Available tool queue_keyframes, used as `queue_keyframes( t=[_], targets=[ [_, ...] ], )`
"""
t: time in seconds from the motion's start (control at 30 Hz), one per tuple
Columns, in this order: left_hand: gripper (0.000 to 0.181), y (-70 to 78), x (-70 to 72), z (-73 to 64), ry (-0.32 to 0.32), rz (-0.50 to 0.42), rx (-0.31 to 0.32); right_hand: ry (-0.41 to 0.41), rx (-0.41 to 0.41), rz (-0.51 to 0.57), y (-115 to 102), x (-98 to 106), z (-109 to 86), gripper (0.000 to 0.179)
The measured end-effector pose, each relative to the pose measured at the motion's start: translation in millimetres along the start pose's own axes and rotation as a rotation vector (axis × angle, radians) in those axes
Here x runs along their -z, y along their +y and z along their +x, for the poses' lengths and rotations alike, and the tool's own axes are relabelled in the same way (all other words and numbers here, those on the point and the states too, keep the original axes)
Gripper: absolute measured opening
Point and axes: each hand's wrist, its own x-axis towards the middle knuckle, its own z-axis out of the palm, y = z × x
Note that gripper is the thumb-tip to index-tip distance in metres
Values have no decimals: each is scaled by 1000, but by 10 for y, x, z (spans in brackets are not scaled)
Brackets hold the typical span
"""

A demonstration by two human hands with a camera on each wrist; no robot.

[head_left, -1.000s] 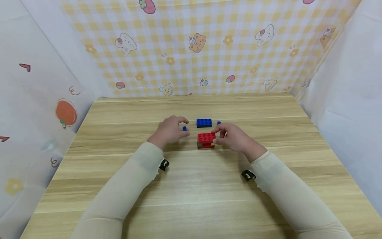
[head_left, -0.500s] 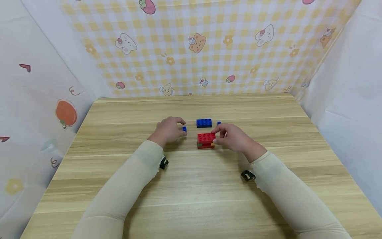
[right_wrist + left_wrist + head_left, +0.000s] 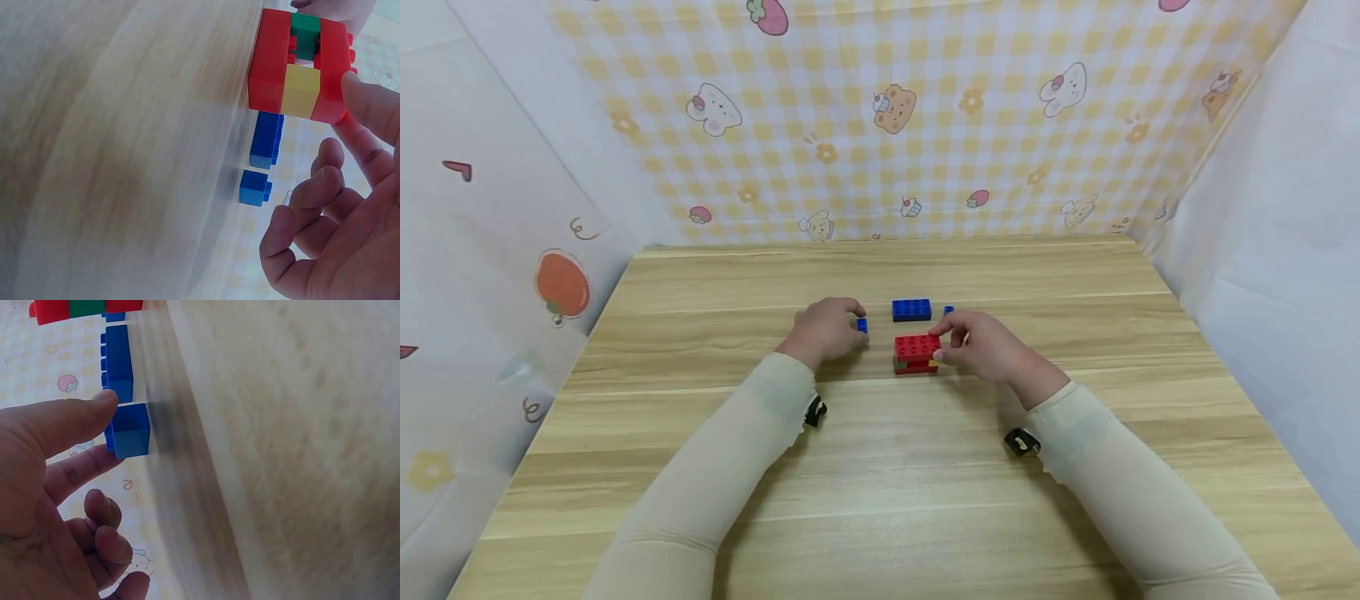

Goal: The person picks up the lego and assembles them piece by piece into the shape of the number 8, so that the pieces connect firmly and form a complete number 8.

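Note:
My left hand (image 3: 827, 327) has its thumb and index finger on opposite sides of a small blue toy brick (image 3: 132, 431), pinching it low at the table. The other fingers are loosely curled behind, holding nothing. My right hand (image 3: 983, 343) pinches the right end of a red eight-stud brick (image 3: 917, 345), the top of a small stack. Under it, in the right wrist view, stand a yellow brick (image 3: 300, 90) and a green brick (image 3: 305, 35), with a gap between them. Another red brick (image 3: 270, 59) forms the base.
A long blue brick (image 3: 912, 310) lies just behind the stack. To its right, behind my right fingers, sits another small blue brick (image 3: 949, 310). The wooden table (image 3: 880, 500) ends at a checked cloth backdrop (image 3: 842, 100), with white cloth at both sides.
My left hand has drawn back slightly to the left, its thumb and index finger coming in onto the small blue brick. The right hand keeps its place on the stack.

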Motion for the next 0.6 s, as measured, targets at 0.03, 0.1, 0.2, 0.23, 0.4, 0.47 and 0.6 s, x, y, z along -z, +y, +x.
queue_keyframes(
  t=[0.03, 0.1, 0.2, 0.23, 0.4, 0.47, 0.6],
  targets=[
    [46, 4, 0, -3, -2, 1, 2, 0, 0, 0, -2, 0, -1, 27],
    [46, 9, -3, -2, 0, 2, 7, 1, -2, 2, -5, 0, -2, 26],
    [46, 10, -7, 4, 3, 2, 13, 2, -1, 4, -9, -1, -6, 26],
    [46, 10, -7, 7, 4, 3, 15, 2, 2, 3, -9, -2, -6, 26],
    [44, 14, -6, 15, 7, 2, 28, 3, 8, 0, -7, -3, -7, 26],
    [41, 20, -6, 12, 8, 6, 30, 3, 5, -2, -4, -3, -6, 26],
    [36, 22, -16, 13, 9, 14, 31, 1, -4, -6, 3, -3, -3, 26]
  ],
)
